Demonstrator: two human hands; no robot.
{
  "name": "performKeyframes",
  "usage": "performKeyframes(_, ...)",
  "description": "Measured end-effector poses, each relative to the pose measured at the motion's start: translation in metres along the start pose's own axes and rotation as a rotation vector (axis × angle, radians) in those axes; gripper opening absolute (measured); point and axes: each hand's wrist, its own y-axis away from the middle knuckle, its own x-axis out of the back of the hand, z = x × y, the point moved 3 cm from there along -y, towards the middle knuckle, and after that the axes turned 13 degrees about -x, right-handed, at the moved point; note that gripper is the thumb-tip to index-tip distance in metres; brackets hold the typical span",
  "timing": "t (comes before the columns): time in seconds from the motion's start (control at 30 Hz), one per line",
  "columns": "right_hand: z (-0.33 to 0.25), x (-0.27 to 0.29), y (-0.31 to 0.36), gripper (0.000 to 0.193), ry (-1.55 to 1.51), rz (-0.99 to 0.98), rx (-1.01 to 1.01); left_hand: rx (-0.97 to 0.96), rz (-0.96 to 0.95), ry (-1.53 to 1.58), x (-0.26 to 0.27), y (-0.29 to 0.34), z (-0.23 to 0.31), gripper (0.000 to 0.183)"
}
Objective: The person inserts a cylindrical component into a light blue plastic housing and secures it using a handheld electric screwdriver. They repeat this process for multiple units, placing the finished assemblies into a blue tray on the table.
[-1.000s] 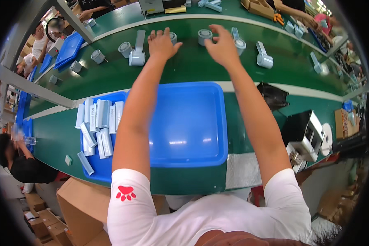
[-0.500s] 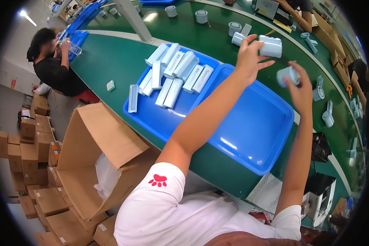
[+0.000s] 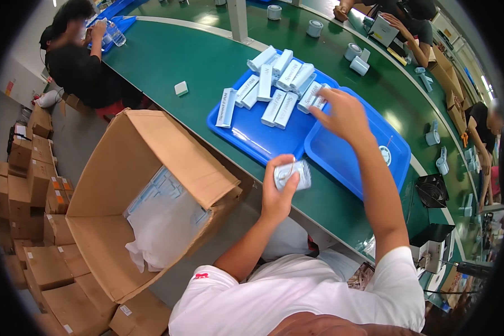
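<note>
My left hand is closed around a round, pale-blue fan head, held in front of the trays. Over the left blue tray my right hand reaches with thumb and fingers apart, at the end of a pale-blue bar-shaped handle piece. Whether it touches that piece I cannot tell. Several similar handle pieces lie heaped in this tray, some stacked on others. In the right blue tray sits a round white-faced part, partly covered by my right forearm.
An open cardboard box with packed pale-blue pieces and plastic film stands left of the table. A small white block lies on the green tabletop. Fan parts sit along the conveyor behind. Other people work at far left and far right.
My left hand has come back toward me and now holds a fan head. My right hand has moved left to the handle pieces, no longer holding its fan head. A round part now shows in the right tray.
</note>
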Motion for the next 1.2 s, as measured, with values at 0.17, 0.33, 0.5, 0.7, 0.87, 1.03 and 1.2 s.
performKeyframes(0.17,-0.089,-0.090,-0.072,0.052,-0.006,0.002,-0.025,0.128,0.018,0.126,0.023,0.018,0.000,0.038)
performKeyframes(0.33,-0.088,-0.094,-0.074,0.084,-0.077,-0.015,-0.123,0.162,-0.054,0.082,0.037,0.017,-0.002,0.034)
performKeyframes(0.5,-0.042,-0.002,0.039,0.080,-1.099,-0.040,-0.122,0.104,-0.132,-0.024,0.020,0.007,0.015,0.019)
performKeyframes(0.7,0.051,0.030,0.213,0.055,-2.090,0.003,-0.429,-0.146,-0.525,-0.175,-0.063,0.024,0.029,0.015)
performKeyframes(0.87,0.090,0.043,0.286,0.050,-2.258,0.008,-0.386,-0.121,-0.826,-0.056,-0.127,0.074,0.034,0.012)
performKeyframes(1.03,0.111,0.065,0.336,0.047,-2.299,0.017,-0.305,0.054,-0.939,-0.063,-0.160,0.111,0.040,0.014)
performKeyframes(1.2,0.130,0.076,0.372,0.047,-2.292,0.090,-0.236,0.139,-0.992,-0.133,-0.184,0.130,0.043,0.015)
